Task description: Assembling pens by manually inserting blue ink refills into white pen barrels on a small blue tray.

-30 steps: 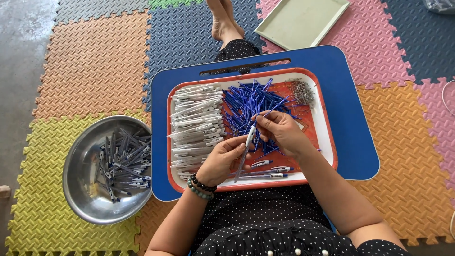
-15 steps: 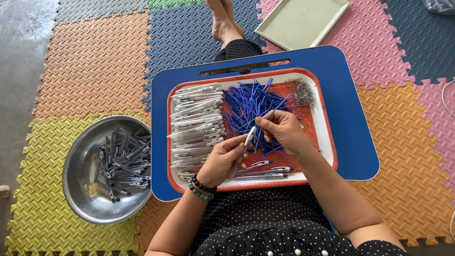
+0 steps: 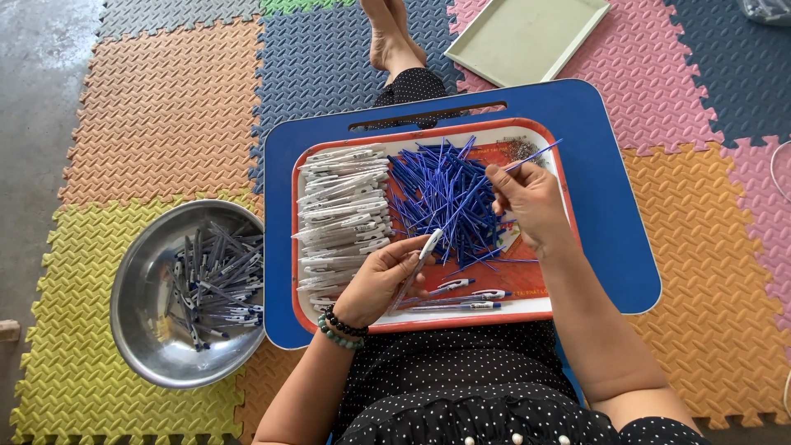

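Observation:
My left hand (image 3: 381, 278) grips a clear pen barrel (image 3: 418, 262), tip pointing up and right. My right hand (image 3: 527, 202) pinches a thin blue refill (image 3: 534, 155) and lifts it up to the right, above the pile of blue refills (image 3: 445, 198). Both hands hover over an orange-rimmed tray (image 3: 540, 311) resting on a blue lap table (image 3: 610, 206). A stack of white pen barrels (image 3: 342, 216) fills the tray's left side. A few finished pens (image 3: 465, 298) lie along the tray's near edge. A small heap of tiny springs (image 3: 521, 148) sits in the tray's far right corner.
A round metal bowl (image 3: 144, 330) with several assembled pens (image 3: 216, 284) sits on the foam mats to my left. A pale green tray (image 3: 527, 37) lies beyond the lap table. My bare feet (image 3: 387, 33) stretch out ahead. Grey concrete floor (image 3: 33, 82) borders the mats at left.
My right hand has pulled away from the left, moving up and right with a blue refill. The left hand still grips the barrel in nearly the same place.

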